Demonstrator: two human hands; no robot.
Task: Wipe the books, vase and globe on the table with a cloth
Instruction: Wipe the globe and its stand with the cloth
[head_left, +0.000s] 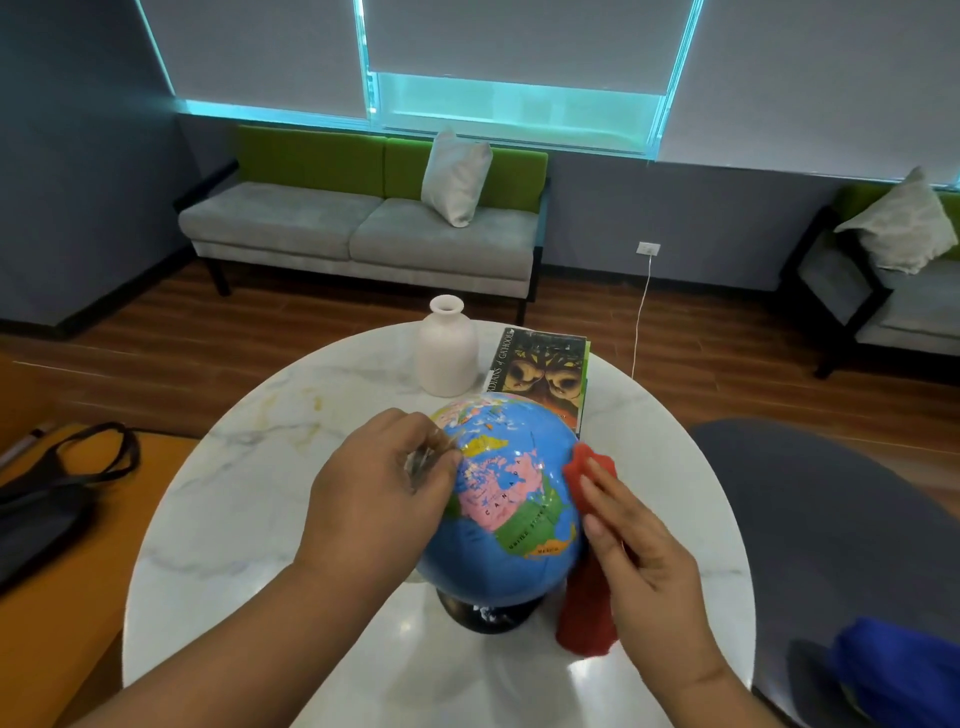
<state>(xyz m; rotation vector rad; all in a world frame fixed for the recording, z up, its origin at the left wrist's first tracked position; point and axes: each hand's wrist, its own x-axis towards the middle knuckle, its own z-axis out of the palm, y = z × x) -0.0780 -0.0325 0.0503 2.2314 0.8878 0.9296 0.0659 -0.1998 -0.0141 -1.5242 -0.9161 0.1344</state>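
The globe (511, 499) stood on its dark foot near the 6 o'clock edge of the round marble bench (234, 493). The left grip (379, 483) held it at 10 o'clock, fingers curled on what seemed a clear arc over the ball. The right grip (639, 551) was unclenched, and its flat fingers pressed the red cloth (587, 613) on the globe's side at 3 o'clock.

I judge that the wiping of the globe was in progress, with only the right side under the cloth. The white vase (447, 353) at 12 o'clock and the books (545, 369) at 1 o'clock stood untouched, and it cannot be told if they were wiped already.

On the globe one could read "CANADA", "UNITED STATES" and "MEXICO". The top book showed "...DIANS of GA'HOOLE", its beginning hidden.
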